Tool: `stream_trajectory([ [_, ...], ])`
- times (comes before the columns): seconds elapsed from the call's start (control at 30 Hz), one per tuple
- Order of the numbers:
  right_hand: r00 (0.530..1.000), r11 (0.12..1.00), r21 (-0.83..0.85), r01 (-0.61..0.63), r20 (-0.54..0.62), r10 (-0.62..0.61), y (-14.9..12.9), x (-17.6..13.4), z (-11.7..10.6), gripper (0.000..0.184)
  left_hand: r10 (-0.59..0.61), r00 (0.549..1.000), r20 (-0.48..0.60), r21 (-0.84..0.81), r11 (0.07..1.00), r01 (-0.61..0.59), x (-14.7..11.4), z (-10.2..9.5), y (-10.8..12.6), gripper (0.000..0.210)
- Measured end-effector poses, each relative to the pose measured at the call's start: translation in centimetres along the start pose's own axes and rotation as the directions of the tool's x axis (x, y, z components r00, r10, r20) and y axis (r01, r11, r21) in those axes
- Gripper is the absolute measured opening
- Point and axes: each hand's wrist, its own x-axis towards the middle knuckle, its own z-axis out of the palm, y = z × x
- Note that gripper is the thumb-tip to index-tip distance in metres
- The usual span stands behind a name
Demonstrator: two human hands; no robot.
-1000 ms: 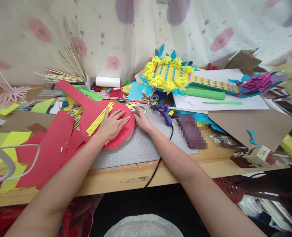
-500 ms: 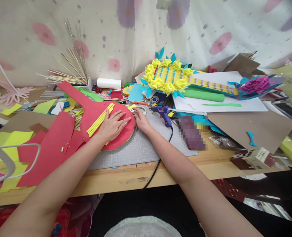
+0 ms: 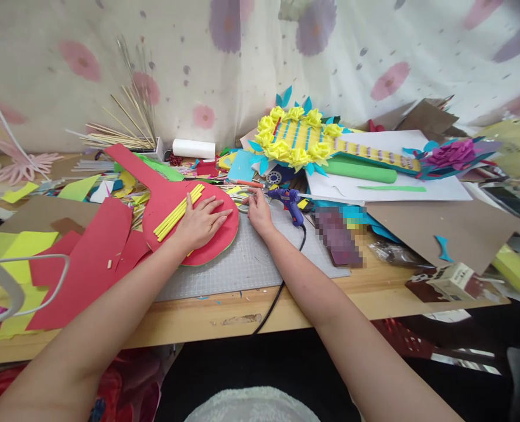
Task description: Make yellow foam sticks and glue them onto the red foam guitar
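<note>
My left hand [image 3: 202, 223] lies flat with fingers spread on a red guitar-like paper shape [image 3: 218, 249], which has a round body and a long neck. Beside its thumb, a row of yellow sticks [image 3: 172, 220] rests on the red surface, partly under the hand. Just past the round edge, my right hand [image 3: 259, 212] has its fingers curled at pale-handled scissors [image 3: 241, 201], partly hidden by the hand. A blue hot glue gun [image 3: 290, 202] with a glue stick in its back lies right of that hand.
A grey cutting mat [image 3: 198, 284] lies beneath. Behind stands a yellow flower-trimmed paper guitar [image 3: 301, 135]. Red paper sheets [image 3: 79, 275] cover the left side. A phone-like dark object [image 3: 337, 234], brown cardboard [image 3: 444, 228] and a small carton [image 3: 455, 281] are to the right. The black cord [image 3: 271, 308] crosses the table edge.
My right hand has moved slightly right and away from the red shape's edge, its fingers now curled at the scissors. My left hand stays put on the red shape.
</note>
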Motion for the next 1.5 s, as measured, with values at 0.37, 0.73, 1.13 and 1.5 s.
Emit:
stream_trajectory([
  [0.37,0.999,0.995,-0.099,-0.016,0.047,0.021,-1.4,-0.7,0.2,0.032,0.007,1.0,0.01,0.018,1.0,-0.007,0.2,0.0,0.1,0.042],
  [0.73,0.995,0.996,-0.086,0.02,0.101,-0.012,-1.8,-1.1,0.5,0.033,0.019,0.999,-0.029,0.014,1.0,-0.018,-0.1,0.1,0.0,0.039],
  [1.13,0.982,0.993,-0.068,0.101,0.164,-0.088,-1.9,-1.4,0.8,0.031,-0.014,0.995,-0.094,-0.103,0.995,0.004,-0.5,-1.4,0.1,0.047],
  [1.5,0.972,0.99,-0.055,0.133,0.2,-0.12,-1.6,-1.3,0.8,0.029,0.057,0.998,-0.009,-0.053,0.997,-0.057,-1.6,0.0,0.0,0.045],
])
